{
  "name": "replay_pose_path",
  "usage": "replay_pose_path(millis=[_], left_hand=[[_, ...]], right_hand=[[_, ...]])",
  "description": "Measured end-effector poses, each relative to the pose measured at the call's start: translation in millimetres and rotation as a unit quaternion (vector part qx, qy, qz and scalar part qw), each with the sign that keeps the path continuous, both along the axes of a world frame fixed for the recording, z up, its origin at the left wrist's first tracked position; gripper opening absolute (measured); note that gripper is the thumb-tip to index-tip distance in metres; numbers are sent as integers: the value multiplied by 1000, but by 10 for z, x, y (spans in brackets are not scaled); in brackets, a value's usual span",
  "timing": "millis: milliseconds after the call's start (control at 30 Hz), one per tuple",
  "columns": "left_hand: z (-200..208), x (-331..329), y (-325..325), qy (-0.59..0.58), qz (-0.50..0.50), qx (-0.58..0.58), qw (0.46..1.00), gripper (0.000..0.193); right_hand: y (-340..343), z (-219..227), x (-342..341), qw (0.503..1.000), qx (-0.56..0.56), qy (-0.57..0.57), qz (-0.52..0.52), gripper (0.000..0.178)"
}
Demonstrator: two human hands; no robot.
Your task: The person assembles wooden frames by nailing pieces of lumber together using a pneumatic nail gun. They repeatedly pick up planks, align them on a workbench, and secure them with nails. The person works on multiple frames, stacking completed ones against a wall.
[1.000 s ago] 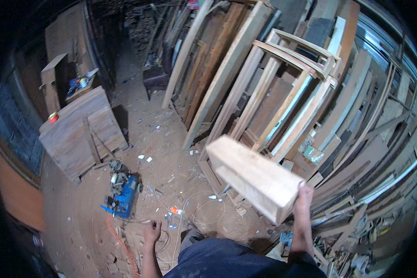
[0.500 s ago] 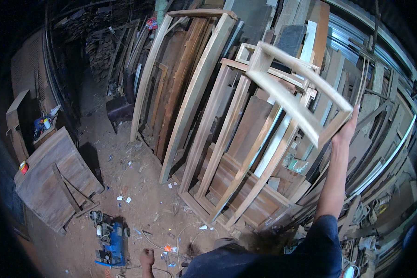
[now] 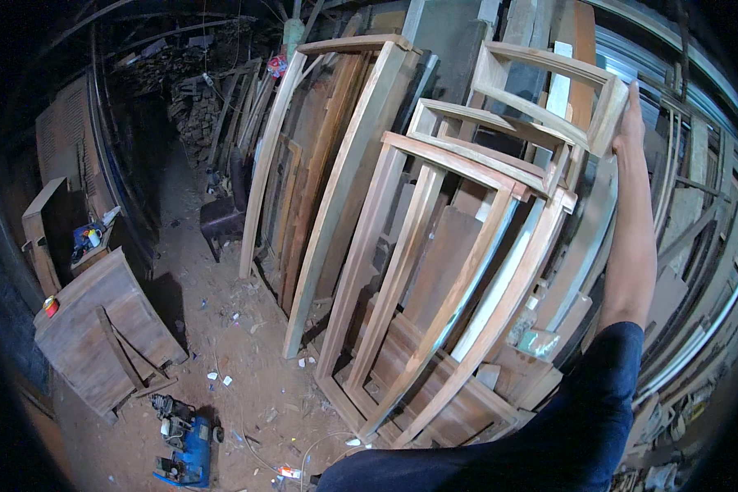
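Note:
My right hand (image 3: pixel 629 127), arm stretched up at the upper right, grips the right end of a small rectangular frame (image 3: pixel 608 115) of pale bare wood. The fingers lie mostly behind its end board. Just below, a similar small frame (image 3: pixel 422 117) lies across the top of tall wooden frames (image 3: pixel 455 168) that lean back, standing on the ground. The held frame's lower edge is close above this one; I cannot tell whether they touch. My left hand is out of view.
Left of these leans another tall, arched wooden frame (image 3: pixel 343 176). Planks and boards (image 3: pixel 689 230) are stacked along the right. A blue air compressor (image 3: pixel 190 451) stands on the littered dirt floor, a hose nearby. A broad wooden panel (image 3: pixel 111 328) leans at the left.
My right hand has raised the small frame upward, and it has turned from a steep slant to nearly level. My left hand, seen low before, has left the picture.

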State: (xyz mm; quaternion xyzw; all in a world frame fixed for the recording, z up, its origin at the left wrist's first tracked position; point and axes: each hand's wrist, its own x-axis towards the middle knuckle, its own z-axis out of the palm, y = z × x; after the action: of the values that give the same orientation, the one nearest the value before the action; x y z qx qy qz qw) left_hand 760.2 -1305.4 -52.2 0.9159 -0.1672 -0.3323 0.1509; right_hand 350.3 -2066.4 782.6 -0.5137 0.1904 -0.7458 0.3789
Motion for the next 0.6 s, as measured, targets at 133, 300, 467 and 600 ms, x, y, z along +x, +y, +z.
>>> replay_pose_path(millis=[133, 300, 467, 600], left_hand=[[356, -398, -915, 2, 34, -99, 994, 39], [590, -805, -1855, 39, 32, -182, 982, 37], [653, -1102, -2172, 57, 52, -214, 974, 35], [638, -1204, -1986, 66, 71, -204, 974, 35]], right_hand=[[-574, 47, 238, 993, 44, 28, 108, 64], [-1487, -83, 204, 994, 35, 34, -99, 73], [-1736, -313, 181, 908, -20, 157, -389, 93], [-1662, -786, 205, 880, -96, 226, -407, 85]])
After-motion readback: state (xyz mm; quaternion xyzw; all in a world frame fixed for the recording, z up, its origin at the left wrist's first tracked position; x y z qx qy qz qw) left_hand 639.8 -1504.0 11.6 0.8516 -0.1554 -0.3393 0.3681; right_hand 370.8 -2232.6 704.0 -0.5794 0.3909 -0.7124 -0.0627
